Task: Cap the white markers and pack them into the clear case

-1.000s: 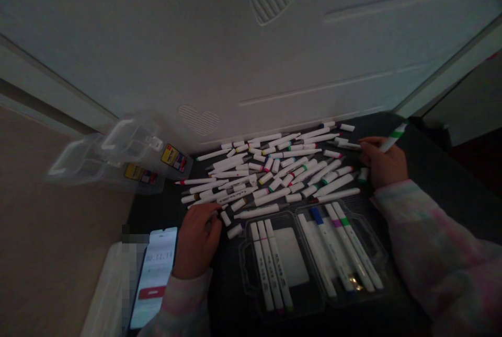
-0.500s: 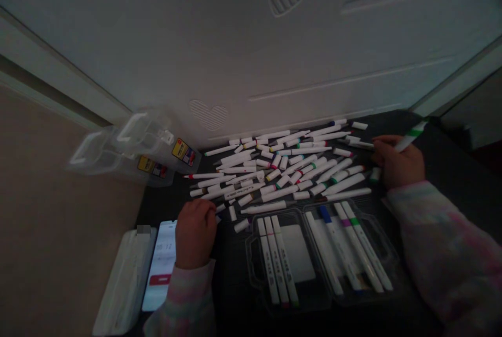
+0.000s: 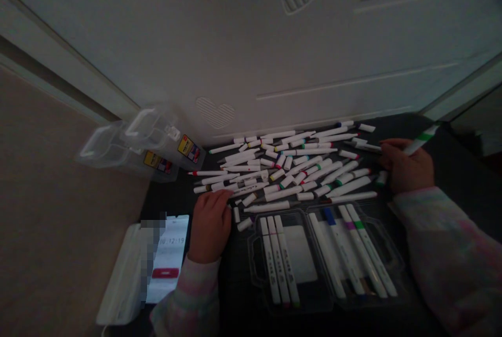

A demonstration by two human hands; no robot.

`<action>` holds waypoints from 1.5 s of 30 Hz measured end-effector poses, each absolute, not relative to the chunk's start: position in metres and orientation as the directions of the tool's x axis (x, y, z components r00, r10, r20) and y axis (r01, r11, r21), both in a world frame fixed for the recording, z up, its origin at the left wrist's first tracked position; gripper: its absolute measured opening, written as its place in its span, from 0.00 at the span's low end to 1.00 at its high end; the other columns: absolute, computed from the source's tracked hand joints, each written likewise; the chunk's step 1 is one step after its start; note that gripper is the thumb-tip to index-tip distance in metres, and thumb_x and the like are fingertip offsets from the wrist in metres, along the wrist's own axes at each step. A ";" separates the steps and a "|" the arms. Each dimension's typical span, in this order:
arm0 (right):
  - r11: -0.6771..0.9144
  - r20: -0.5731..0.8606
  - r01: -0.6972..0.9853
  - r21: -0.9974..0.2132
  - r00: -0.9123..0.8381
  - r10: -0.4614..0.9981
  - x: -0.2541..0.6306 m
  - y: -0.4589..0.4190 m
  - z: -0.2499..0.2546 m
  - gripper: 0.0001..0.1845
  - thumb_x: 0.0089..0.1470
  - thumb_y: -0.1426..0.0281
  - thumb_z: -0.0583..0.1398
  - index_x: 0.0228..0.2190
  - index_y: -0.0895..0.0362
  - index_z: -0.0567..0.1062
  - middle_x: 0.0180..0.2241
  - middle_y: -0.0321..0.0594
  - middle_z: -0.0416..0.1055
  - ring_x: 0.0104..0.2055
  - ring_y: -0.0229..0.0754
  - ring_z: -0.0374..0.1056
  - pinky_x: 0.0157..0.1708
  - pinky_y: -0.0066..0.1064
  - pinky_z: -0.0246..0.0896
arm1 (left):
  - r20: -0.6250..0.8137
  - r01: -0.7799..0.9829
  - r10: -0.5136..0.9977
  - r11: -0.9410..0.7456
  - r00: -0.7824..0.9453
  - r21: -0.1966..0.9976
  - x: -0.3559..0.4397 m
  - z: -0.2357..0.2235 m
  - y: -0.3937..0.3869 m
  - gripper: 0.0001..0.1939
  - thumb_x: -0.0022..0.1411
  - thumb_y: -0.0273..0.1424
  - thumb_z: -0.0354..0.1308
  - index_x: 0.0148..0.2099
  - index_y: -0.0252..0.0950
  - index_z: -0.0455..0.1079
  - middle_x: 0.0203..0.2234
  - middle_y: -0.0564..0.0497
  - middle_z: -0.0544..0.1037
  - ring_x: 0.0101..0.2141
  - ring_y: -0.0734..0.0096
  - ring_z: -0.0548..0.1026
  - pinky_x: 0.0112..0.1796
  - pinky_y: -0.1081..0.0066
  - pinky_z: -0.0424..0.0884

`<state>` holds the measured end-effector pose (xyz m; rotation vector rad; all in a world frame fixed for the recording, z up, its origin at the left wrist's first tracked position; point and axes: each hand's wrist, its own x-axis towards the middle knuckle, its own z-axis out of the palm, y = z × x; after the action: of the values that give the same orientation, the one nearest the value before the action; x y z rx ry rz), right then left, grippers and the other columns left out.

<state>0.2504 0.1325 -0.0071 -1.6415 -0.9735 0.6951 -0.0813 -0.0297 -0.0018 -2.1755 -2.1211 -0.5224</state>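
My left hand [image 3: 212,224] is at the near left edge of a heap of white markers [image 3: 278,192]. Its fingers are bent together at the left end of a white marker with dark lettering [image 3: 251,188], and they hide that end. On the right, my right hand [image 3: 411,164] is closed round a white marker with a green band [image 3: 421,139], its banded end pointing up and right. A grey-tipped marker [image 3: 366,147] reaches to the right fingertips. Below the heap lies an open clear case [image 3: 329,303] with several capped markers in its two halves.
Two clear plastic boxes [image 3: 157,141] with yellow labels stand at the left against a white panel [image 3: 243,39]. Nearer, a lit phone [image 3: 168,258] showing a timer lies beside a white case [image 3: 120,279]. Loose caps [image 3: 277,174] are scattered among the markers on the dark surface.
My left hand has moved forward to the lettered marker at the edge of the heap. My right hand keeps its grip on the green-banded marker. The whole view has shifted slightly.
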 end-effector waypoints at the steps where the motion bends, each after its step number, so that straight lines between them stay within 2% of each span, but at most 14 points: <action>1: -0.114 0.030 0.253 -0.961 0.502 0.864 0.250 0.132 -0.007 0.09 0.33 0.70 0.59 0.23 0.59 0.72 0.10 0.28 0.57 0.14 0.30 0.53 0.13 0.22 0.44 | 0.277 0.979 0.961 -0.063 0.008 0.192 -0.080 -0.002 -0.029 0.17 0.55 0.20 0.45 0.44 0.33 0.67 0.39 0.47 0.73 0.41 0.61 0.65 0.43 0.61 0.63; 9: -0.154 0.022 0.291 -0.944 0.521 0.853 0.247 0.128 -0.004 0.10 0.33 0.72 0.59 0.25 0.58 0.73 0.12 0.29 0.58 0.15 0.31 0.54 0.13 0.23 0.45 | 0.266 0.976 0.964 -0.040 -0.019 0.213 -0.075 -0.003 -0.029 0.15 0.55 0.20 0.46 0.42 0.32 0.70 0.37 0.46 0.74 0.41 0.63 0.66 0.45 0.63 0.63; 14: -0.193 0.020 0.350 -0.917 0.524 0.852 0.242 0.126 0.004 0.08 0.33 0.74 0.58 0.23 0.58 0.72 0.12 0.30 0.58 0.15 0.31 0.53 0.13 0.24 0.45 | 0.276 0.979 0.957 0.029 -0.085 0.203 -0.073 -0.002 -0.029 0.15 0.58 0.25 0.46 0.46 0.31 0.67 0.42 0.45 0.72 0.44 0.61 0.65 0.47 0.60 0.62; 19: -0.179 0.031 0.336 -0.925 0.534 0.845 0.240 0.125 0.008 0.08 0.33 0.74 0.58 0.23 0.59 0.72 0.12 0.30 0.57 0.15 0.31 0.53 0.13 0.23 0.44 | 0.259 0.980 0.961 0.049 -0.098 0.190 -0.074 -0.004 -0.029 0.16 0.59 0.27 0.47 0.48 0.31 0.65 0.44 0.43 0.71 0.45 0.59 0.65 0.46 0.58 0.62; 28: -0.157 0.032 0.320 -0.934 0.513 0.858 0.248 0.129 -0.002 0.10 0.33 0.71 0.58 0.25 0.59 0.73 0.12 0.29 0.58 0.14 0.31 0.53 0.13 0.23 0.44 | 0.264 0.981 0.956 0.081 -0.126 0.176 -0.075 -0.003 -0.029 0.13 0.59 0.29 0.47 0.44 0.32 0.68 0.40 0.43 0.73 0.42 0.59 0.66 0.44 0.58 0.63; 36: -0.167 0.020 0.311 -0.936 0.519 0.854 0.246 0.129 0.000 0.09 0.33 0.72 0.58 0.24 0.59 0.73 0.12 0.30 0.58 0.15 0.31 0.53 0.12 0.22 0.44 | 0.318 0.976 0.931 0.125 -0.177 0.176 -0.077 -0.007 -0.029 0.17 0.59 0.32 0.47 0.48 0.30 0.65 0.46 0.39 0.70 0.48 0.53 0.63 0.46 0.53 0.60; 40: -0.157 0.014 0.282 -0.946 0.521 0.853 0.247 0.129 -0.002 0.10 0.33 0.72 0.58 0.25 0.59 0.73 0.12 0.29 0.58 0.15 0.30 0.53 0.12 0.21 0.44 | 0.299 0.974 0.933 0.157 -0.200 0.163 -0.078 -0.008 -0.029 0.16 0.59 0.33 0.48 0.46 0.30 0.67 0.45 0.39 0.71 0.47 0.52 0.64 0.45 0.53 0.60; 45: -0.152 0.004 0.260 -0.954 0.514 0.857 0.249 0.130 -0.005 0.10 0.32 0.72 0.59 0.25 0.59 0.73 0.11 0.29 0.57 0.13 0.30 0.52 0.11 0.21 0.43 | 0.311 0.973 0.929 0.150 -0.199 0.175 -0.078 -0.006 -0.030 0.14 0.59 0.33 0.48 0.43 0.30 0.68 0.41 0.41 0.72 0.44 0.56 0.65 0.46 0.56 0.60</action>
<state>0.2492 0.1303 -0.0053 -1.6851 -0.9572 0.6965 -0.0775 -0.0296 -0.0056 -1.9008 -2.2809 -0.5122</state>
